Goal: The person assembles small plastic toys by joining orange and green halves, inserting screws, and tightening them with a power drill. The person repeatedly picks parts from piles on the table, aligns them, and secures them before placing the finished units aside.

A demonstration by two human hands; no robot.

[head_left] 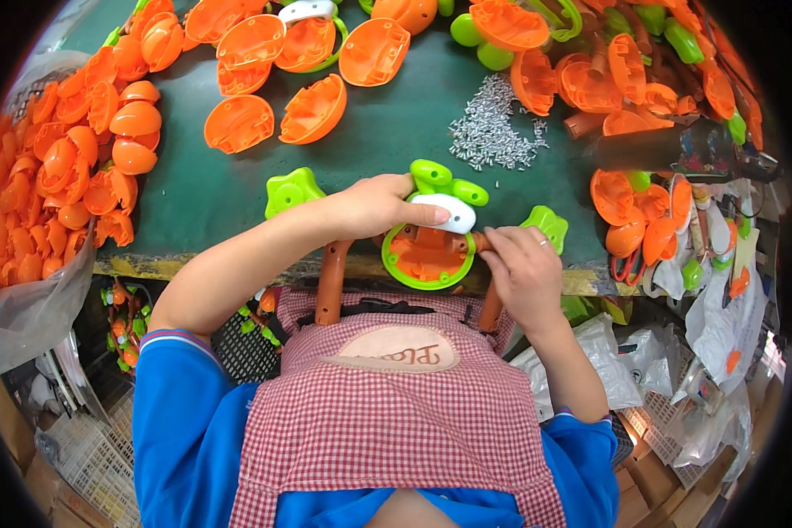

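Blue collar [471, 509] nearest | left hand [370, 209] clamped on white piece [461, 212] of toy [429, 255] | right hand [526, 271] pinching brown peg [481, 241], long axis sideways, at toy's right edge

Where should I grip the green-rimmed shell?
The shell seems best gripped by its green rim, from the person's side: that near curve is uncovered, while the left hand sits at the far side, the right hand at the right.

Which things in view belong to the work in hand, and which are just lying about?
Apparently in use:
- green-and-orange toy part, in left hand
- brown tube, in right hand
- probably loose orange shells, metal pieces

Apparently lying about:
- plastic bags
- pale crate
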